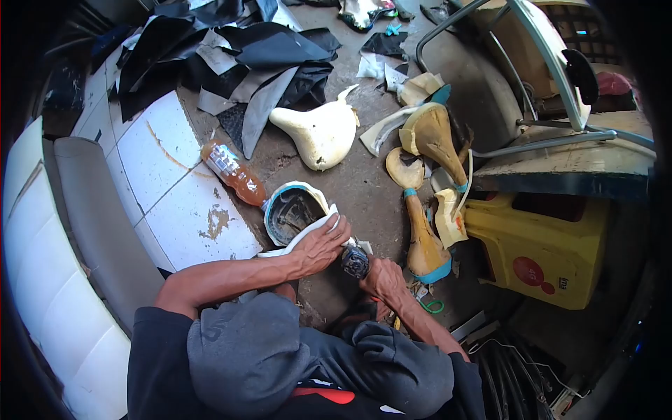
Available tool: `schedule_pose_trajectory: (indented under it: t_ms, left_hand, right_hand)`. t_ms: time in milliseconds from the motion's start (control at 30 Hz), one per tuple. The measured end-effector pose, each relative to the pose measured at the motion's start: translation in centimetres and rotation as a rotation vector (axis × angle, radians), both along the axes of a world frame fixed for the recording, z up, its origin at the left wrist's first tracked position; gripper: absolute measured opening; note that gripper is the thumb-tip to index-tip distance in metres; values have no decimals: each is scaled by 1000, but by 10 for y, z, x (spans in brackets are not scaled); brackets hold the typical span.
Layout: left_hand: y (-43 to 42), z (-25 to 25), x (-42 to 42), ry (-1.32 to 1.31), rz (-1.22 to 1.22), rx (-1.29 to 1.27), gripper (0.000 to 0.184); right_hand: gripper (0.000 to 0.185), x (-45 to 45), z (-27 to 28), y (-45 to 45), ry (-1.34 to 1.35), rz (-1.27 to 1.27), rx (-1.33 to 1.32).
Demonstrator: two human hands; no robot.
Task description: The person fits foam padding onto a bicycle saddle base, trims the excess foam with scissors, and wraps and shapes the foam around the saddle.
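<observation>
In front of my knees lies what looks like an upturned saddle (290, 217), its dark hollow underside ringed by a teal edge and white material. My left hand (323, 243) is closed on the white material at its near right edge. Wrapped round a dark tool (355, 261) with a rounded end, my right hand (385, 278) is just right of the left; the tool's kind is unclear. The tool's front is close to the saddle's edge, and whether it touches is hidden.
A bottle of orange-brown liquid (234, 171) lies against the saddle. Beyond are a cream saddle-shaped foam (322, 134) and black sheet scraps (273, 49). Worn tan saddle pieces (423, 231), a yellow plastic box (539, 245) and a metal-framed chair (546, 63) stand right.
</observation>
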State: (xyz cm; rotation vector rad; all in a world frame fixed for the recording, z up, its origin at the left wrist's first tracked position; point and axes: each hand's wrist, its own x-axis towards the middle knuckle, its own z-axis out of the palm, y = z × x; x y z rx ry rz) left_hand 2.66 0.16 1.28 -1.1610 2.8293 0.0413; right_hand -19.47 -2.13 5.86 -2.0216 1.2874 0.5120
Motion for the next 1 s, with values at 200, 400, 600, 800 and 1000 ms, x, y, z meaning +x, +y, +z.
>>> schedule_pose_trajectory:
  t_ms: [200, 400, 600, 800, 1000]
  left_hand:
    - [-2, -8, 1, 166, 14, -30, 30]
    - [-17, -5, -9, 213, -6, 151, 28]
    - [-32, -8, -18, 112, -73, 112, 26]
    - [-48, 15, -26, 123, -66, 241, 16]
    - [-59, 46, -25, 157, 75, 176, 17]
  right_hand:
    - [40, -31, 25, 32, -209, -301, 26]
    - [52, -116, 44, 154, 92, -681, -89]
    - [46, -161, 30, 210, 517, -681, 62]
    - [35, -124, 37, 142, 239, -699, -60]
    - [48, -67, -38, 77, -194, -395, -364]
